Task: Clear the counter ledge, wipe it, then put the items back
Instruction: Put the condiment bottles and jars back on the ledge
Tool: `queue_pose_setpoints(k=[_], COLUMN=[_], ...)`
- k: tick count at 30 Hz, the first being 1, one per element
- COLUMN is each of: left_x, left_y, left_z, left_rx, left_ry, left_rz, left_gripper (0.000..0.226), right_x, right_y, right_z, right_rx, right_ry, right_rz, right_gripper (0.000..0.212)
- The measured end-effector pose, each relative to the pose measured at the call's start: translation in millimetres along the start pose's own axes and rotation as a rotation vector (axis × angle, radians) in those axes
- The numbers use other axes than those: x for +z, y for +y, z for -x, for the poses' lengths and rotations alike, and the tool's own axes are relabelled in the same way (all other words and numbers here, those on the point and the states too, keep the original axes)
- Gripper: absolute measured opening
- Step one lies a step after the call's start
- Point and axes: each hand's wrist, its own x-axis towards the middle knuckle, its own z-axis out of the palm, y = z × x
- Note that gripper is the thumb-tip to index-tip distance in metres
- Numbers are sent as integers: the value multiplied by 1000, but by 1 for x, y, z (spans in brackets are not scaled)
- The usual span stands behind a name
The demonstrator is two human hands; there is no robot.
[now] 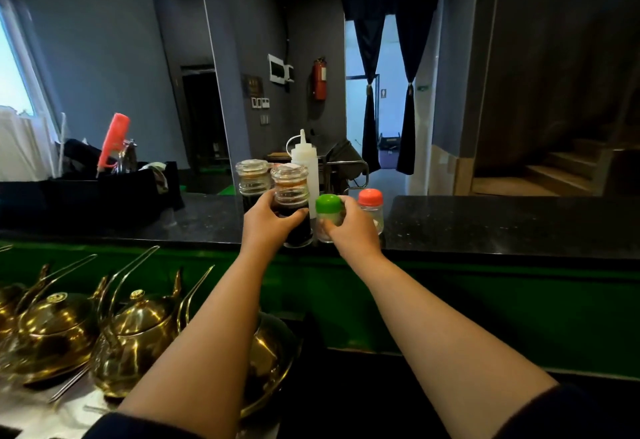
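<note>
On the black stone counter ledge (pixel 485 224) stands a cluster of condiment containers. My left hand (pixel 266 222) grips a clear glass bottle of dark sauce (pixel 290 193) near the ledge's front edge. My right hand (pixel 353 227) grips a small jar with a green lid (pixel 328 206) just to its right. Behind them stand a second dark sauce bottle (pixel 252 175), a white squeeze bottle (pixel 304 158) and a jar with a red lid (pixel 370 201). Whether the two held items are lifted off the ledge cannot be told.
Several brass teapots (pixel 138 331) crowd the lower counter at the left, under my left forearm. A green panel (pixel 485 300) runs below the ledge. A dark table with an orange duster (pixel 114 137) stands at the far left. A chrome rack (pixel 349 165) sits behind the bottles.
</note>
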Motion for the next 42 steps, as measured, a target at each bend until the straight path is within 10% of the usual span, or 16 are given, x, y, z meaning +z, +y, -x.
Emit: queue_pose_setpoints(k=[14, 32, 42], left_x=[21, 28, 82], left_y=[-22, -19, 22], left_z=[10, 14, 165], left_rx=[16, -95, 101], left_ry=[115, 118, -3], left_rz=[-108, -220, -171], left_gripper=[86, 54, 27], right_x=[6, -2, -124], right_y=[11, 10, 105], right_z=[2, 21, 174], right_rx=[14, 71, -36], right_ry=[14, 1, -15], right_rz=[34, 128, 332], right_gripper=[49, 54, 50])
